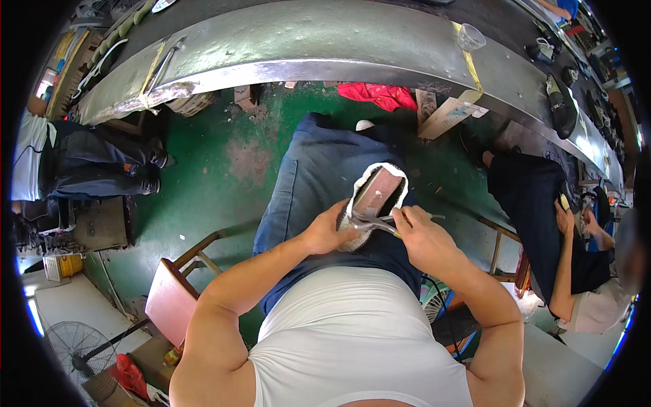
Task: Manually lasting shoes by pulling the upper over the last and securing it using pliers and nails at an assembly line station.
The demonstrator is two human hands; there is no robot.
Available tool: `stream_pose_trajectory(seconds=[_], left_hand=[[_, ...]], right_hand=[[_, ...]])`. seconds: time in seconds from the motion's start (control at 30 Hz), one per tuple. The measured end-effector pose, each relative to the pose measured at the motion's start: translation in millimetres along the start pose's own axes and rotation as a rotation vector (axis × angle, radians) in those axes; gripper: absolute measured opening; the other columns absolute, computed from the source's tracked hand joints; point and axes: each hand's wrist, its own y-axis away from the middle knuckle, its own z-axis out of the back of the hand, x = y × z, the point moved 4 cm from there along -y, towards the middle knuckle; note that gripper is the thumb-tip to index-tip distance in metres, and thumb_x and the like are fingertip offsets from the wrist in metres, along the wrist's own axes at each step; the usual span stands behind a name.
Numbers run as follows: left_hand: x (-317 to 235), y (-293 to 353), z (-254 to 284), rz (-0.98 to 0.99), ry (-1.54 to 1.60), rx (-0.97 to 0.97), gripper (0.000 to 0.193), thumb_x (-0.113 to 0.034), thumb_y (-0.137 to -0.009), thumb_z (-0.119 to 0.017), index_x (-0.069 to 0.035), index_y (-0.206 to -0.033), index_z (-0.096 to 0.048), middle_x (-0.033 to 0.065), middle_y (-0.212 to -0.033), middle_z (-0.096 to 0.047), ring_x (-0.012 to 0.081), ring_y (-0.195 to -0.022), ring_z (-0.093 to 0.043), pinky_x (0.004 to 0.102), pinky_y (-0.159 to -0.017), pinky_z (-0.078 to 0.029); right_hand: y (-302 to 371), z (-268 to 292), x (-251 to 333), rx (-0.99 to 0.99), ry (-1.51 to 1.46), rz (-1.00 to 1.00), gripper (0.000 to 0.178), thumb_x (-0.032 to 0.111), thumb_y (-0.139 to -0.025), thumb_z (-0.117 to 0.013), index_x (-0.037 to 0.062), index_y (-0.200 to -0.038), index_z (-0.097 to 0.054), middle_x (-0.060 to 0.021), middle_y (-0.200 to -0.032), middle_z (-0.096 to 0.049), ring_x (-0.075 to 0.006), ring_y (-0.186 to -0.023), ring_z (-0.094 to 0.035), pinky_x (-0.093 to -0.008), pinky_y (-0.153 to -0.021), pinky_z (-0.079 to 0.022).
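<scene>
On my lap, sole side up, lies a shoe upper on a last [380,191]. A whitish edge rings its brownish bottom, and the lower end is pale and textured. My left hand [327,230] is closed around the lower left side of the shoe. Metal pliers [368,221] are gripped in my right hand [424,239], whose fingers wrap their handles. The pliers' jaws rest against the lower end of the shoe; whether they pinch its edge I cannot tell. My blue trousers [288,183] lie under the work.
Ahead runs a long metal bench [305,44], with a clear plastic cup [469,37] and dark shoes [560,105] on it. A red cloth [380,95] lies beneath. A seated co-worker [536,217] is at right, a standing person [88,159] at left. A stool [173,298] stands left.
</scene>
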Motion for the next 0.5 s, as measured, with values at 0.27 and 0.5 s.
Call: stream_pose_trajectory(seconds=[0.27, 0.5], left_hand=[[29, -5, -6, -0.07, 0.015, -0.025, 0.095, -0.024, -0.085, -0.077, 0.006, -0.154, -0.019, 0.0261, -0.142, -0.051, 0.032, -0.134, -0.05, 0.0364, -0.113, -0.037], [10, -2, -3, -0.046, -0.142, -0.03, 0.098, -0.025, -0.086, -0.075, 0.008, -0.155, -0.014, 0.0287, -0.153, -0.036, 0.0322, -0.144, -0.037, 0.0355, -0.119, -0.029]], right_hand=[[-27, -15, -13, 0.298, -0.081, 0.081, 0.024, 0.01, -0.085, -0.065, 0.0005, -0.107, -0.064, -0.015, -0.088, -0.064, -0.0383, -0.084, -0.063, -0.0438, -0.07, -0.054], [-9, -23, -5, 0.093, -0.326, -0.019, 0.031, 0.008, -0.086, -0.064, -0.0054, -0.114, -0.055, -0.0248, -0.112, -0.063, -0.0403, -0.098, -0.064, -0.0468, -0.086, -0.052]])
